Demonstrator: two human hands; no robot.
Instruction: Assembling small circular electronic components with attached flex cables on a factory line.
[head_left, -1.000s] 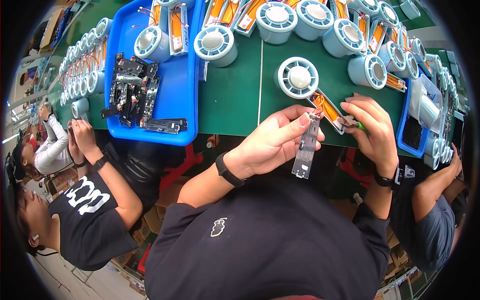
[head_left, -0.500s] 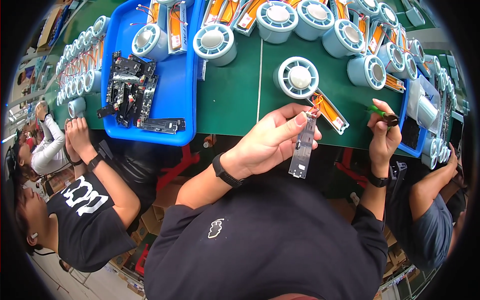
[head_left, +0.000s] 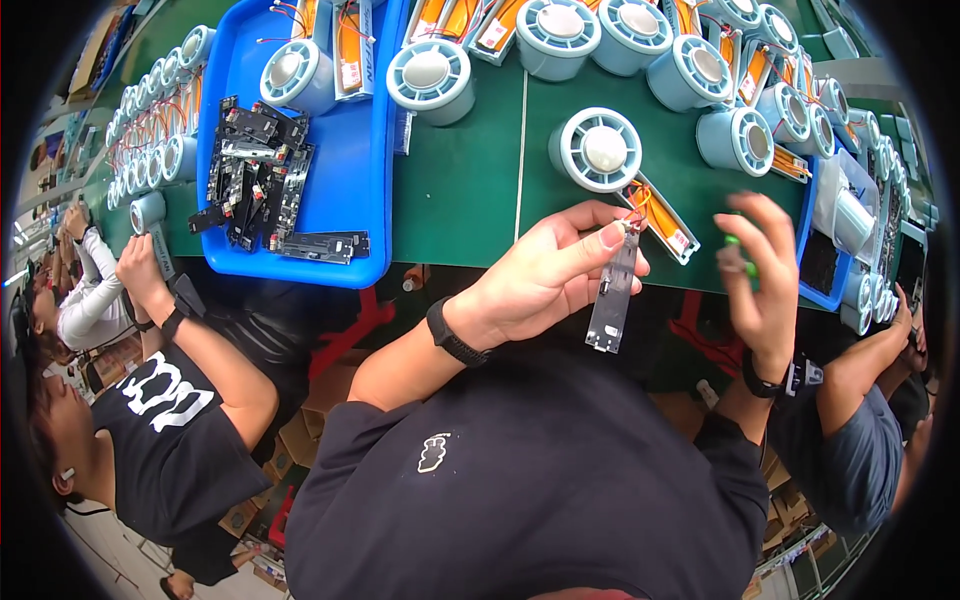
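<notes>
Before you is the green table (head_left: 460, 190), cut off at the top of the view. The blue tray (head_left: 345, 200) on your left is cut there also. The fan (head_left: 604, 148) lies on the table, its open handle just beside your left hand (head_left: 545, 275). This hand pinches the board (head_left: 611, 310) by its upper end, so your thumb and fingers hide part of it. Your right hand (head_left: 765, 280) is blurred; its fingers cross the green tool (head_left: 737, 257), and I cannot tell whether they grasp it. Thin wires (head_left: 634, 214) meet the board near your thumb; their joints are too small to see.
</notes>
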